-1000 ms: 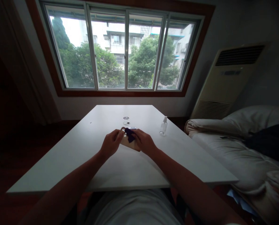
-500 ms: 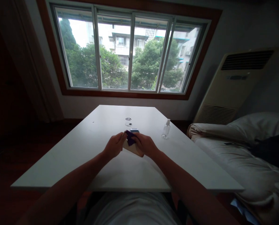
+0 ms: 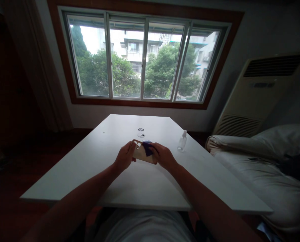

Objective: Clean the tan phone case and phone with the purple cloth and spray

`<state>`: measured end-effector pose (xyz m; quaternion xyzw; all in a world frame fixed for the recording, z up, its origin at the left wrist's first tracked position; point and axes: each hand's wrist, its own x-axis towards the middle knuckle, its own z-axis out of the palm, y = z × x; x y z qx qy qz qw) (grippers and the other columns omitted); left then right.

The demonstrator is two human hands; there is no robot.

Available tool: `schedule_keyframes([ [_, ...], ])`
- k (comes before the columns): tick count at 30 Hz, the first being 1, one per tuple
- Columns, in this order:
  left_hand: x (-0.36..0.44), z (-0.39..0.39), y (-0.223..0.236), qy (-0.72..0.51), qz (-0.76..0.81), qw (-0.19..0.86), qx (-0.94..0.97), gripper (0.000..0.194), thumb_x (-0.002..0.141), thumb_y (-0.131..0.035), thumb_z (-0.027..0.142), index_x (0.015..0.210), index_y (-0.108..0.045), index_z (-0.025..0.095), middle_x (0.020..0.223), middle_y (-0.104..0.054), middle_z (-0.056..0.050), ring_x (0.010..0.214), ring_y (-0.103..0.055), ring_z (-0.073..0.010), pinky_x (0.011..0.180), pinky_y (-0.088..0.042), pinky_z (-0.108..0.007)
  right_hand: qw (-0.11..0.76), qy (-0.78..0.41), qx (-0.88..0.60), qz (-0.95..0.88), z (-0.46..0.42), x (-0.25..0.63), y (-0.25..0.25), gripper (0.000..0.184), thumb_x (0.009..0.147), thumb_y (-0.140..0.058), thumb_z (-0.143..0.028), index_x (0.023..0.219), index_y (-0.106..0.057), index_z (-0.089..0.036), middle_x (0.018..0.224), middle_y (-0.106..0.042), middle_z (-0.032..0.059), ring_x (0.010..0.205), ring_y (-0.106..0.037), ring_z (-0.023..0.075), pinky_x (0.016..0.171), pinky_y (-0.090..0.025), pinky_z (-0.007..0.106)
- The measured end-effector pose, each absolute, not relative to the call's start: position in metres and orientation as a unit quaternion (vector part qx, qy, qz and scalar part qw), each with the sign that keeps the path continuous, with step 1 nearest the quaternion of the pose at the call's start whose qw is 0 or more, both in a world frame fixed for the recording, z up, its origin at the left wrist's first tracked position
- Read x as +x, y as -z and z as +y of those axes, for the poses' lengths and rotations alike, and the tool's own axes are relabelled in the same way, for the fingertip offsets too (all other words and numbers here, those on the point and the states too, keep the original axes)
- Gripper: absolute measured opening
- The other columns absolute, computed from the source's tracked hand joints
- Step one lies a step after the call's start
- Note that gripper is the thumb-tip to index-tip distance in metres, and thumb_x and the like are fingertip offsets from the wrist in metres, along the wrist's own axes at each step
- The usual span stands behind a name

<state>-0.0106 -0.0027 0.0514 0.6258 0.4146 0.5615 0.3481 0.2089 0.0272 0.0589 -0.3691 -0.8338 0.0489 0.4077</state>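
Note:
My left hand (image 3: 125, 156) is closed on the camera-hole end of a pale beige phone case (image 3: 140, 154), thumb on top. The case is held above the table, and its round camera openings show beside my left thumb. My right hand (image 3: 164, 155) is closed on a small dark purple cloth (image 3: 147, 148), which it presses against the right part of the case. Just behind the cloth lies a phone (image 3: 147, 141) with a light, shiny surface, partly hidden by the cloth and my right hand.
A clear spray bottle (image 3: 182, 142) with a white cap stands on the white table (image 3: 89, 174), right of my hands. Two round fittings (image 3: 141, 135) lie farther back on the tabletop. A pale sofa (image 3: 240, 168) and an upright air conditioner (image 3: 261, 90) are at the right.
The purple cloth has slid along the case from the camera-hole end toward the right. The case has turned so that its camera openings show. The whole view has shifted slightly.

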Motion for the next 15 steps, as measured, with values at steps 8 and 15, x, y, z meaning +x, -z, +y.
schedule_keyframes([
  [8,-0.010,-0.003,-0.046,-0.468,0.384,0.368,0.706,0.043,0.098,-0.042,0.058,0.091,-0.056,0.017,0.065,-0.061,0.000,0.047,-0.057,-0.0113,0.044,-0.044,-0.020,0.391,-0.050,-0.353,-0.849,0.015,0.193,-0.055,0.029,0.103,-0.046,-0.036,0.121,-0.064,-0.022,0.111,-0.072,0.0056,0.092,-0.069,0.0196,0.082,-0.052,0.031],
  [15,-0.015,-0.005,-0.057,-0.456,0.435,0.229,0.742,0.035,0.097,-0.048,0.048,0.084,-0.062,0.018,0.070,-0.064,-0.001,0.062,-0.059,-0.0139,0.056,-0.041,-0.023,0.366,-0.013,-0.344,-0.865,0.016,0.194,-0.055,0.028,0.103,-0.046,-0.035,0.121,-0.064,-0.023,0.108,-0.072,0.0061,0.090,-0.069,0.0206,0.079,-0.052,0.031],
])
